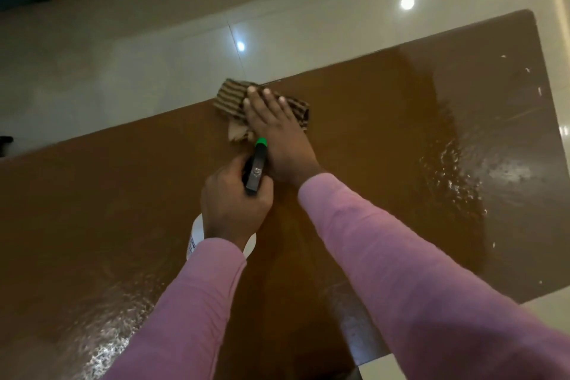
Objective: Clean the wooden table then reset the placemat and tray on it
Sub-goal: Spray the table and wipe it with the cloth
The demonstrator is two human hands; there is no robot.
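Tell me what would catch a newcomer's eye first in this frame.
Mid-frame, the right hand presses flat on a striped cloth at the far edge of the wooden table. Just nearer the camera, the left hand grips a spray bottle with a green nozzle. Pink sleeves fill the foreground, and a wet sheen glistens on the table's right side.

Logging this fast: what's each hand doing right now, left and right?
Left hand: closed, holding the spray bottle by its trigger head.
Right hand: open, fingers straight, pressing the striped cloth onto the table.
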